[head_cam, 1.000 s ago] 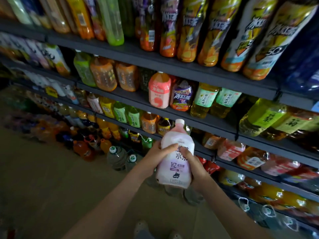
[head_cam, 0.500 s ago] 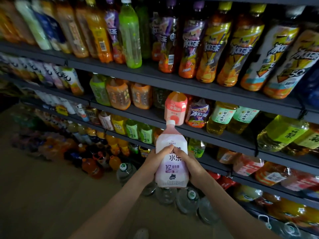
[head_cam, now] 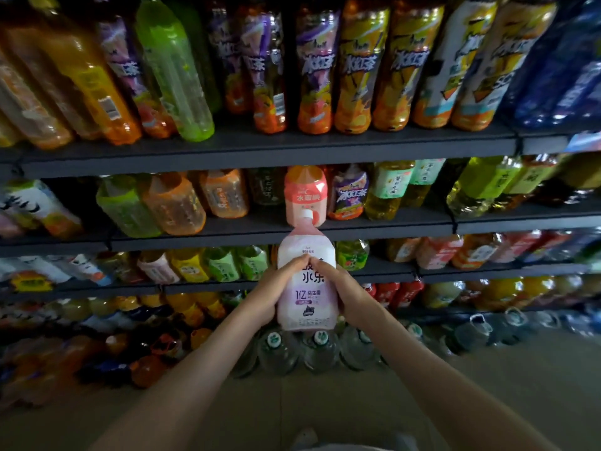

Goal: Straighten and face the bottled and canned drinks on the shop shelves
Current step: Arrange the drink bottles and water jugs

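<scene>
Holding a pink bottle [head_cam: 307, 297] upright between both hands, the person faces the drinks shelves. The left hand [head_cam: 272, 296] grips the bottle's left side, fingers curled round it and thumb laid across the front label. The right hand [head_cam: 347, 296] grips the right side in the same way, and the two thumbs nearly meet on the label. The label faces the camera.

The bottle is off the shelves, raised in front of the third shelf [head_cam: 208, 288]. Its white cap [head_cam: 306, 215] overlaps the front edge of the second shelf [head_cam: 227, 231], directly below a peach bottle [head_cam: 305, 192] that stands there. Whether the cap touches that edge cannot be told. The bottle's base hangs above a group of water jugs [head_cam: 320, 349] on the floor [head_cam: 325, 408].

On the top shelf [head_cam: 292, 149], tall tea bottles stand in a row, several with labels turned sideways. A green bottle [head_cam: 175, 73] among them leans left. On the second shelf, left of the peach bottle, squat green and orange bottles lean at varying angles. The lower rows are blurred.
</scene>
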